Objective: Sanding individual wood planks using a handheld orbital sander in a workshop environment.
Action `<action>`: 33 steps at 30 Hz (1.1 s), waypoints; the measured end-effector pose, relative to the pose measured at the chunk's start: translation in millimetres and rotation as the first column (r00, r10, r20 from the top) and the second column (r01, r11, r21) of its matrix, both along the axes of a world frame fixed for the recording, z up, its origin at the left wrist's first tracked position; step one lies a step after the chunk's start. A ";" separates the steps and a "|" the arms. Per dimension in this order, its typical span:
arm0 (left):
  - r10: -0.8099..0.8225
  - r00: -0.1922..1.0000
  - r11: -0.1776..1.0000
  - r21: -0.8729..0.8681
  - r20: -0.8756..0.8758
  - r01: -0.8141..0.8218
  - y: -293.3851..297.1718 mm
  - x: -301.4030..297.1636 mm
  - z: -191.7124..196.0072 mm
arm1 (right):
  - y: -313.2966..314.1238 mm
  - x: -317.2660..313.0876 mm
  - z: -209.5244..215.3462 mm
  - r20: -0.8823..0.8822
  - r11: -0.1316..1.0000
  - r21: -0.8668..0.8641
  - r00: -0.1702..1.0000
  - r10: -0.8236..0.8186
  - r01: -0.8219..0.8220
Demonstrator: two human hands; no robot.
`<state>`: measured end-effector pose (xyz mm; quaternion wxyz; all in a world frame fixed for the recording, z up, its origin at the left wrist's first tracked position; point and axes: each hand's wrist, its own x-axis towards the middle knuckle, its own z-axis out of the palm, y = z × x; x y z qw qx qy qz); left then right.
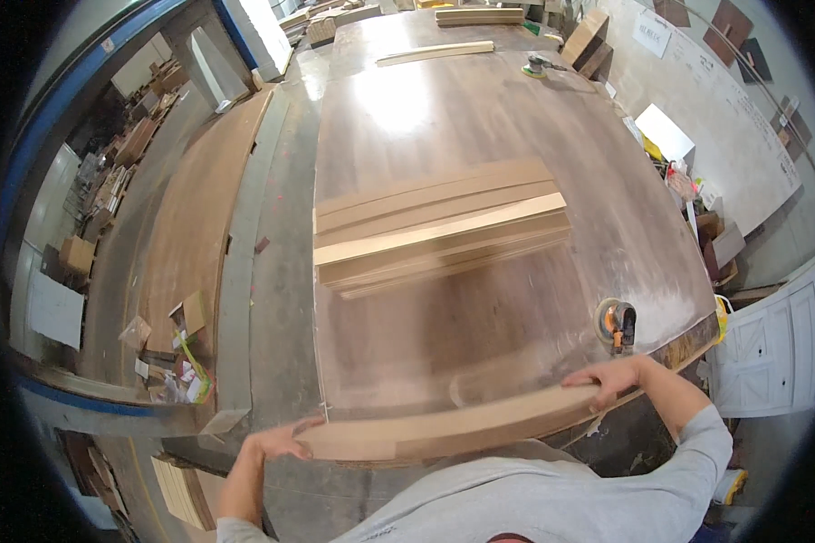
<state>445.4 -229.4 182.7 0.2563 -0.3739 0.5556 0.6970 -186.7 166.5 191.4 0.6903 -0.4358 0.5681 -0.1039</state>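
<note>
Across the near edge of the large brown worktable (407, 335) lies a long tan wooden board (462, 425); its edges look a little blurred. At its left end my left hand (279, 441) is closed round the board's end. My right hand (604, 378) grips the opposite end, fingers over the top. I cannot tell whether it is one thick piece or several thin ones together. Farther up the table sits a stack of similar boards (439, 226), with one paler strip along it. An orange and black sander (618, 324) stands just beyond my right hand.
Another sander (536, 67) and some pale strips (436, 52) lie toward the table's far end. To the left, past a strip of floor, stands a lower wooden bench (195, 226). A whiteboard (688, 100) and a white panelled door (774, 348) are on the right.
</note>
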 end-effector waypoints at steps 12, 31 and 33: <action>0.667 0.745 0.733 0.210 -0.030 -0.647 76.2 -2.8 -33.7 | 68.6 11.2 -14.6 0.218 0.814 0.495 0.863 -0.456 0.306; 0.810 0.461 0.533 0.126 -0.364 -0.837 -40.2 -168.4 -78.8 | -122.5 -73.8 -84.4 0.223 0.023 -0.163 0.060 -0.973 0.986; 0.796 0.483 0.554 0.117 -0.364 -0.824 -63.6 -187.7 -82.4 | -139.1 -92.2 -95.3 0.244 -0.035 -0.229 0.023 -0.970 0.973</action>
